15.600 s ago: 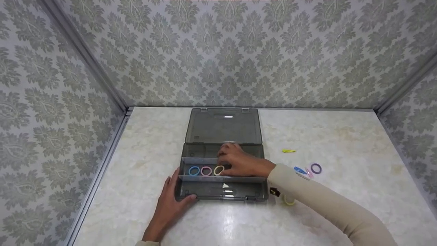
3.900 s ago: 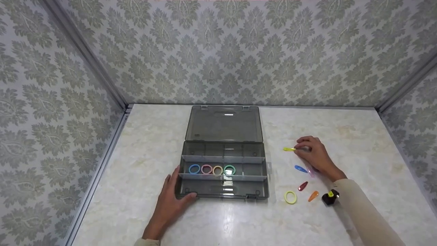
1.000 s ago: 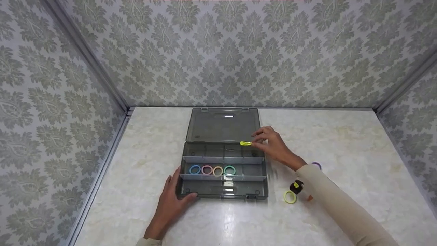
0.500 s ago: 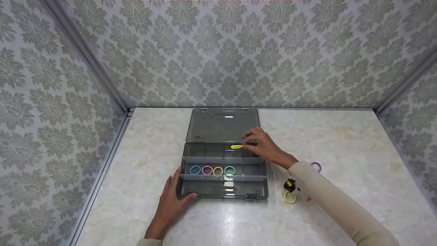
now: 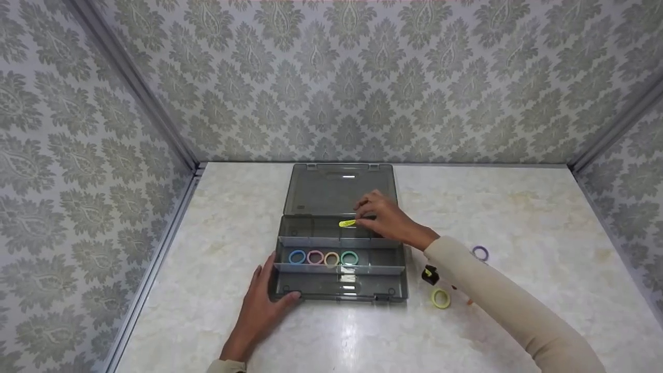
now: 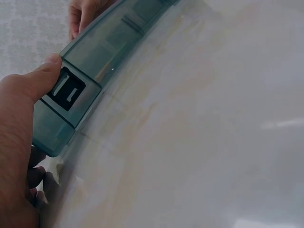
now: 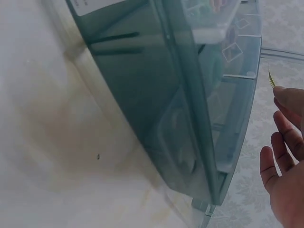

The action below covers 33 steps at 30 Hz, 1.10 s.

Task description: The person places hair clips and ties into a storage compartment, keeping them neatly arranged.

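A yellow snap hair clip (image 5: 347, 224) is pinched between the thumb and fingertips of my right hand (image 5: 386, 217), above the rear compartment of a smoky grey plastic box (image 5: 336, 298). In the right wrist view the clip (image 7: 271, 78) juts from the fingertips, seen edge-on. My left hand (image 5: 261, 300) holds the box's front left corner, thumb on the front wall and fingers along the left side. The middle compartment holds a row of hair ties: blue (image 5: 297, 257), pink (image 5: 315, 257), cream (image 5: 331, 259) and green (image 5: 349, 258).
The box's lid (image 5: 339, 189) lies open toward the back wall. Right of the box lie a yellow-green hair tie (image 5: 441, 299) and a purple hair tie (image 5: 480, 253). An orange clip (image 5: 470, 301) shows partly beside the right sleeve, which hides other clips.
My right hand picked up the yellow clip from the table right of the box and carried it left over the rear compartment. Earlier, the green hair tie joined the row. My left hand stayed put.
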{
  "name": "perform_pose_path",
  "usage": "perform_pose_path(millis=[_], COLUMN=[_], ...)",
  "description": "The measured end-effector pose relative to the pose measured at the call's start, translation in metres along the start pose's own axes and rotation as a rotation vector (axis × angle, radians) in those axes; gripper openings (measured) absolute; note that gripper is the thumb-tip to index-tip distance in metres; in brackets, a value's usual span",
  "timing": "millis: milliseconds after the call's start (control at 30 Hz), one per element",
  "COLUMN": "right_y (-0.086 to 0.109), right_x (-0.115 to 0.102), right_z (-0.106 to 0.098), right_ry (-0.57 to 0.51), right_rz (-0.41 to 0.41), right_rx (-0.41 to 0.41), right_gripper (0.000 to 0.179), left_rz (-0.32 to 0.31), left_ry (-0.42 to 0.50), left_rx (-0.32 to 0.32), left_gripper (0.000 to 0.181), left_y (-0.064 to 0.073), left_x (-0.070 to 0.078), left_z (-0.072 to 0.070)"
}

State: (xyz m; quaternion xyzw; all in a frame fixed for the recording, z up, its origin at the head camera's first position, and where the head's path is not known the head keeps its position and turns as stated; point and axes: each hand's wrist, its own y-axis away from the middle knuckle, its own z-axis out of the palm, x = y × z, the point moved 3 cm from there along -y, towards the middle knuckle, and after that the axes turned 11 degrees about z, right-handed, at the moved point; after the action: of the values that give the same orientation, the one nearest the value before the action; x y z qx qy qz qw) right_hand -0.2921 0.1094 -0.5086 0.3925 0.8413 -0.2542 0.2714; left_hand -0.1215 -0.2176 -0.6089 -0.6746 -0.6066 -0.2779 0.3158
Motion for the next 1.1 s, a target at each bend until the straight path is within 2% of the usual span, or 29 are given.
perform_pose_path(millis=[367, 833, 1100], right_y=[-0.014, -0.033, -0.045], right_x=[-0.014, -0.026, -0.033], right_z=[0.019, 0.039, 0.051], right_ry=[0.099, 0.196, 0.182], right_rz=[0.034, 0.015, -0.003], right_rx=[-0.084, -0.146, -0.170], right_gripper=[0.010, 0.011, 0.009], left_rz=[0.014, -0.019, -0.029], left_ry=[0.012, 0.004, 0.008], left_rx=[-0.002, -0.006, -0.013], left_gripper=[0.113, 0.115, 0.115], left_y=[0.000, 0.000, 0.000], left_x=[0.002, 0.005, 0.004], left_z=[-0.001, 0.000, 0.000])
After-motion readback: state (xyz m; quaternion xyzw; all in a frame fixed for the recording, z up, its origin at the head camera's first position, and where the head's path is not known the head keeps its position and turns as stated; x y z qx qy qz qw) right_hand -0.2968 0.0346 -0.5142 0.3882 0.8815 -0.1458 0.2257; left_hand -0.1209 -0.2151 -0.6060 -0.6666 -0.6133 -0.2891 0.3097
